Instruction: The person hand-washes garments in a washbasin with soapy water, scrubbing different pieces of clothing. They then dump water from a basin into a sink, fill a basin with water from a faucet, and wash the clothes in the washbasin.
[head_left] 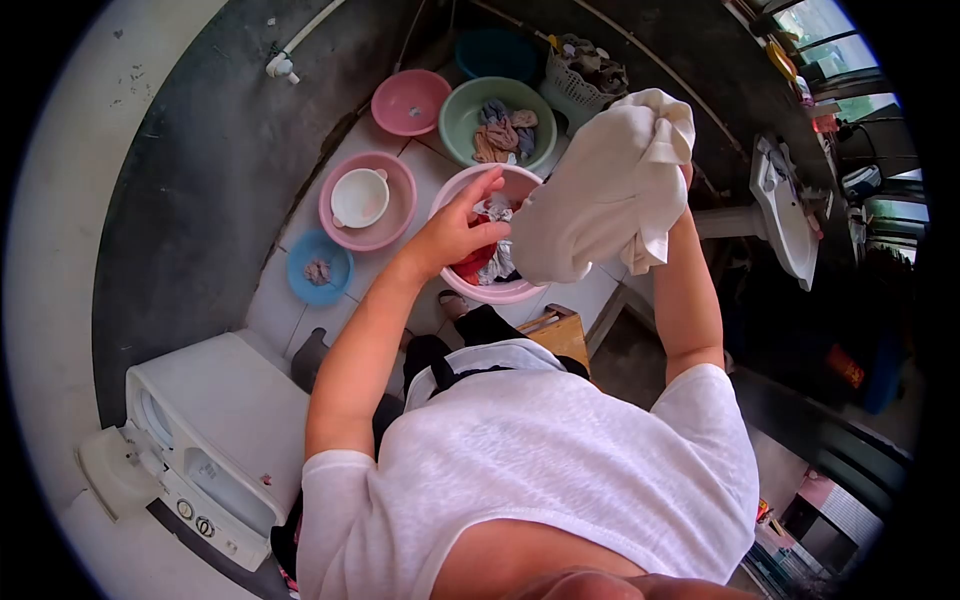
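Observation:
An off-white cloth garment (605, 190) hangs bunched from my raised right hand (686, 178), whose fingers are mostly hidden behind its folds. To the left, my left hand (458, 232) is open, fingers apart and holding nothing. It hovers over the near-left rim of a pink basin (510, 293), a little away from the cloth. Inside that basin lie red and white patterned clothes (493, 258), partly covered from view by my hand and the garment.
Behind stands a green basin (455, 125) with clothes, beside a pink basin (412, 101) and a full laundry basket (570, 84). Leftward are a pink basin holding a white bowl (360, 198) and a blue basin (320, 290). A washing machine (215, 400), wooden stool (565, 340) and sink (785, 215) surround me.

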